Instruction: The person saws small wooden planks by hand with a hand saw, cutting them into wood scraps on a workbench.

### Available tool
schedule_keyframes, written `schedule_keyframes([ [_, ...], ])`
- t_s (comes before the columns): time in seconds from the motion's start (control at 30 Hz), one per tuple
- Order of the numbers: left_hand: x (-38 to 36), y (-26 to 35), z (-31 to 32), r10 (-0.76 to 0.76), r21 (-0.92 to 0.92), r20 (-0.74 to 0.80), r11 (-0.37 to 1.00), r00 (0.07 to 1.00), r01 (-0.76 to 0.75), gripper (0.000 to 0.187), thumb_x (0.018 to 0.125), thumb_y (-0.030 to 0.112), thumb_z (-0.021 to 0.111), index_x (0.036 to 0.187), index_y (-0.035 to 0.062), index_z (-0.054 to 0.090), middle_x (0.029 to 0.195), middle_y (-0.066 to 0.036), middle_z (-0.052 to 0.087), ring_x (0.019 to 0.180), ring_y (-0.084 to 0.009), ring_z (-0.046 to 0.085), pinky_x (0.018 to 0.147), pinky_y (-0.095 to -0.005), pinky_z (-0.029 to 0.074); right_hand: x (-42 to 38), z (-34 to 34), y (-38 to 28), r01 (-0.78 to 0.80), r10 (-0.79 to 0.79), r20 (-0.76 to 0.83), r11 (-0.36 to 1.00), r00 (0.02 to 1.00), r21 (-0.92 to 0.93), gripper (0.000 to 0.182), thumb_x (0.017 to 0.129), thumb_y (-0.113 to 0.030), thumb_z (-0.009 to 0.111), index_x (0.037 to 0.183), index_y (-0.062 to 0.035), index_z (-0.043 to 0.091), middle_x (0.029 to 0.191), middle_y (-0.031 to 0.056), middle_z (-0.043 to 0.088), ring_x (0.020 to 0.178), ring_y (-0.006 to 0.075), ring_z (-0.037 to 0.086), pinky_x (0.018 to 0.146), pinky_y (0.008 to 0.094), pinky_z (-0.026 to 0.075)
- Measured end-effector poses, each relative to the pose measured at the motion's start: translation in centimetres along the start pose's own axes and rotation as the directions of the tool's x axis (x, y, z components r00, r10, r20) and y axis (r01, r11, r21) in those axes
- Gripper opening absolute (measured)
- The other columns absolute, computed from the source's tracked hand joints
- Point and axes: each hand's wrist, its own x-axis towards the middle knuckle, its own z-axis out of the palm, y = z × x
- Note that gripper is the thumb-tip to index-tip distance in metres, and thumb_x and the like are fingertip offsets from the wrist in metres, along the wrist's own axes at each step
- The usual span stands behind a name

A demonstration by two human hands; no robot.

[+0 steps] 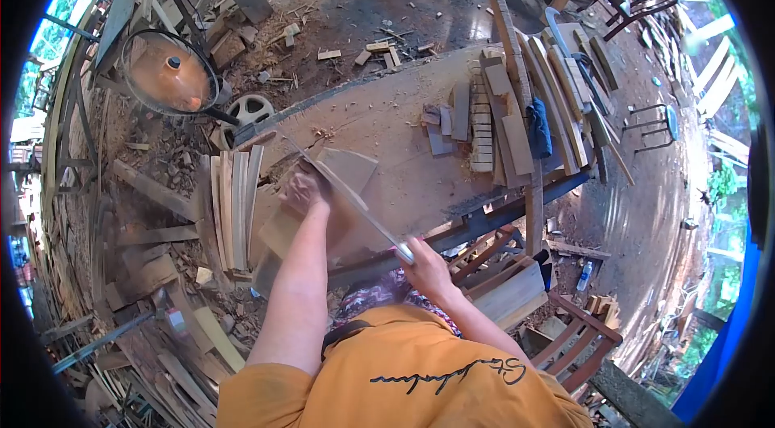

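While the right hand [428,270], at one o'clock from the body, is wrapped round the near end of a long thin tool [347,194], its other end points away between ten and eleven o'clock. Blur leaves it unclear whether this is a saw or a file. The flat board [355,169] lies on the workbench [395,194], just short of twelve o'clock, with the tool passing across its nearer left side. At eleven o'clock the left hand [305,190] sits close beside the tool, fingers bent; how far they spread, and whether they grip the board or only press on it, I cannot tell.

To work well here, I would bear down firmly with the left hand, fingertips tucked clear of the tool's edge, and run long, even strokes along one line, letting the right wrist follow the forearm.

As for pose, the left forearm [303,283] reaches nearly straight forward towards twelve o'clock, good for putting weight on the wood. The right forearm [484,319] slants from the sleeve towards ten o'clock, roughly in line with the tool, which should help the stroke stay true.
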Motion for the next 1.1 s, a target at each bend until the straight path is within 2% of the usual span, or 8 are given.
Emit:
schedule_keyframes([
  [0.03,2.3,-1.4,5.2,0.027,-0.005,-0.187,1.0,0.982,-0.029,0.043,0.098,0.04,0.036,0.102,0.0124,0.069,0.102,-0.009,0.071,0.096,-0.0245,0.064,0.09,-0.0486,0.033,2.1,1.0,-0.7,0.016,-0.016,-0.009,1.0,1.0,0.008,0.027,0.085,-0.016,0.064,0.105,-0.0066,0.05,0.091,0.0185,0.06,0.084,0.0424,0.062,0.07,0.0502,0.051],
  [0.27,1.8,-0.5,-0.1,0.033,-0.278,-0.237,0.955,0.971,-0.1,0.05,0.1,0.044,0.031,0.111,0.0099,0.066,0.095,-0.01,0.071,0.094,-0.0259,0.064,0.096,-0.0507,0.032,6.2,1.6,-2.8,0.007,-0.005,0.046,0.999,0.999,-0.038,0.023,0.087,-0.02,0.062,0.102,-0.0082,0.049,0.089,0.0196,0.06,0.085,0.0442,0.062,0.069,0.0531,0.05],
  [0.33,-0.5,0.8,-8.3,-0.052,-0.152,0.003,0.987,0.999,0.052,0.057,0.1,0.052,0.028,0.101,0.0106,0.067,0.094,-0.007,0.071,0.091,-0.0267,0.065,0.094,-0.0546,0.036,6.9,2.2,-2.8,0.073,-0.072,0.017,0.995,0.997,-0.063,0.021,0.088,-0.019,0.062,0.101,-0.0085,0.05,0.086,0.0193,0.059,0.083,0.0432,0.062,0.068,0.0531,0.05],
  [0.57,3.2,-5.5,12.9,0.067,-0.087,-0.375,0.99,0.924,-0.107,0.038,0.103,0.036,0.033,0.122,0.0178,0.06,0.103,-0.001,0.067,0.104,-0.0172,0.059,0.106,-0.0491,0.034,6.9,0.0,-2.8,0.094,-0.087,0.089,0.992,0.992,-0.078,0.02,0.088,-0.02,0.063,0.097,-0.0079,0.051,0.087,0.0184,0.059,0.08,0.0422,0.062,0.068,0.0511,0.051],
  [0.67,-0.2,-0.1,-3.8,-0.006,-0.028,-0.242,1.0,0.97,-0.001,0.048,0.102,0.045,0.03,0.091,0.0175,0.067,0.076,-0.005,0.065,0.081,-0.0241,0.063,0.081,-0.0532,0.037,4.4,-2.8,-1.9,0.045,-0.036,0.13,0.997,0.991,-0.066,0.02,0.087,-0.02,0.064,0.097,-0.0074,0.052,0.087,0.018,0.058,0.081,0.042,0.061,0.067,0.05,0.05],
  [0.77,-0.3,-0.1,-3.1,-0.122,-0.08,0.054,0.989,0.991,0.126,0.048,0.101,0.038,0.028,0.1,0.0138,0.07,0.095,-0.007,0.071,0.1,-0.0256,0.062,0.097,-0.0532,0.031,3.5,-2.9,-1.2,0.041,-0.028,0.153,0.996,0.988,-0.085,0.019,0.088,-0.018,0.063,0.098,-0.0071,0.053,0.088,0.018,0.058,0.079,0.0423,0.061,0.067,0.0486,0.05],
  [0.87,-3.3,5.6,-15.8,-0.174,-0.11,0.143,0.975,0.974,0.191,0.058,0.1,0.043,0.027,0.087,0.0105,0.073,0.096,-0.01,0.071,0.099,-0.0295,0.062,0.094,-0.0528,0.03,8.0,0.3,-4.8,0.055,-0.053,0.09,0.998,0.995,-0.012,0.019,0.087,-0.016,0.062,0.101,-0.007,0.052,0.088,0.0182,0.058,0.08,0.0422,0.061,0.067,0.0481,0.05],
  [1.1,-2.8,5.2,-14.7,-0.223,-0.096,0.086,0.968,0.971,0.231,0.058,0.1,0.042,0.031,0.074,0.0082,0.071,0.079,-0.014,0.07,0.086,-0.0327,0.065,0.084,-0.051,0.034,3.8,-4.3,-4.8,-0.018,0.034,0.159,0.995,0.987,-0.098,0.02,0.087,-0.015,0.061,0.104,-0.0084,0.052,0.089,0.0182,0.059,0.082,0.0417,0.062,0.068,0.0493,0.051],
])
